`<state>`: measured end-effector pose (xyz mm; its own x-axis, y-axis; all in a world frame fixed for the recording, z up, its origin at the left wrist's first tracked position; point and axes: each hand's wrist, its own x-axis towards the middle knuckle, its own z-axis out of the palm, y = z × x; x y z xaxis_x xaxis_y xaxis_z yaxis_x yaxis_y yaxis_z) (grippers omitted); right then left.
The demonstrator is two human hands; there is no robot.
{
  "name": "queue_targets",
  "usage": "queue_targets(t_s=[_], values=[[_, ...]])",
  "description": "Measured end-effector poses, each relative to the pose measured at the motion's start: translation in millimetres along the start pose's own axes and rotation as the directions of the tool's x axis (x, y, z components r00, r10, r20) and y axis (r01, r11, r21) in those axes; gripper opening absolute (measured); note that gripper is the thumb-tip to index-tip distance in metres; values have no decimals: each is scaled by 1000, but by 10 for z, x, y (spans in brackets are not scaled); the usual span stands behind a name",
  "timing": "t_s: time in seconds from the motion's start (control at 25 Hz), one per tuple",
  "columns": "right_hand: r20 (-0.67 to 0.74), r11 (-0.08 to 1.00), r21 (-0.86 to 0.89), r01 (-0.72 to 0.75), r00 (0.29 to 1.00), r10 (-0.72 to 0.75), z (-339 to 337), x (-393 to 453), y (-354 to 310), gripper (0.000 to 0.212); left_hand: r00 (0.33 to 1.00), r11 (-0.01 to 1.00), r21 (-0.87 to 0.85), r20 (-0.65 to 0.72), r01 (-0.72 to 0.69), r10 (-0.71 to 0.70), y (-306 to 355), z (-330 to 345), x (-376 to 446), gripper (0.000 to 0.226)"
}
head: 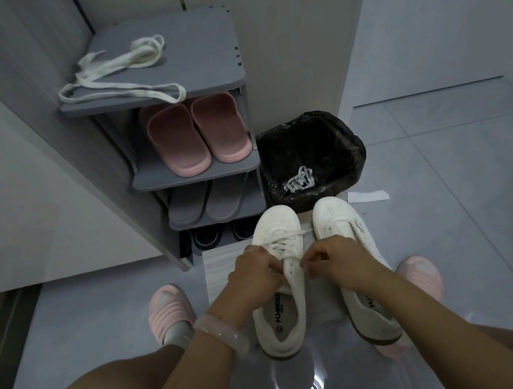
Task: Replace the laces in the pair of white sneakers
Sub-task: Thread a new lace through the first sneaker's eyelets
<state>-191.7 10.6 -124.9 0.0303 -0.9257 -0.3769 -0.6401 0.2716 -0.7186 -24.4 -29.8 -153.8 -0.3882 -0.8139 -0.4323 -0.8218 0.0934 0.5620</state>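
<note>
Both white sneakers sat side by side on a pale mat (217, 265) on the floor, toes pointing toward the shoe rack (214, 68). The left sneaker (280, 276) already carried a lace (283, 240) crisscrossed through most of its eyelets, and both hands worked at its upper eyelets: the left hand (255, 275) pinched the lace at the shoe's left edge, the right hand (330, 258) pinched the other end just beside the tongue. The right sneaker (351, 247) looked unlaced, its eyelet rows bare as far as could be seen. A loose lace (119, 71), probably the fresh one meant for it, lay spread across the rack's top shelf. A bunched white lace (299, 180), likely a discarded old one, lay in the black-lined bin (339, 136). By this reckoning, the work was roughly at its midpoint: one shoe nearly threaded and needing tying, the other wholly left to do
</note>
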Motion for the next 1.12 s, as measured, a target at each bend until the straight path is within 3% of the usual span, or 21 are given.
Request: queue_targets(t_s=[0.12, 0.4, 0.6, 0.68, 0.76, 0.84, 1.0, 1.12], values=[[9, 995, -93, 26, 1000, -26, 68, -1, 33, 12, 1000, 1000, 29, 11, -11, 11, 5, 29, 8, 27], [-91, 991, -115, 69, 993, -80, 156, 25, 17, 11, 999, 999, 40, -16, -36, 37, -21, 86, 13, 25], [-27, 863, -446, 238, 960, -279, 293, -44, -61, 18, 1000, 997, 74, -4, -26, 26, -18, 68, 0, 27], [-76, 892, -400, 211, 962, -262, 376, -81, -50, 16, 999, 994, 102, -9, -30, 31, -25, 77, 1, 28], [-204, 977, -202, 63, 973, -104, 342, -63, 2, 7, 999, 997, 69, -21, -45, 47, -32, 90, 4, 29], [-233, 995, -103, -11, 972, -13, 304, -33, 60, 12, 999, 999, 26, -17, -44, 45, -31, 93, 0, 30], [-164, 987, -139, 81, 981, -104, 383, -45, 21, 5, 999, 999, 6, -17, -37, 37, -15, 91, -10, 29], [-81, 927, -324, 191, 970, -228, 395, -56, -14, 16, 999, 994, 107, -20, -28, 30, 15, 117, -37, 26]])
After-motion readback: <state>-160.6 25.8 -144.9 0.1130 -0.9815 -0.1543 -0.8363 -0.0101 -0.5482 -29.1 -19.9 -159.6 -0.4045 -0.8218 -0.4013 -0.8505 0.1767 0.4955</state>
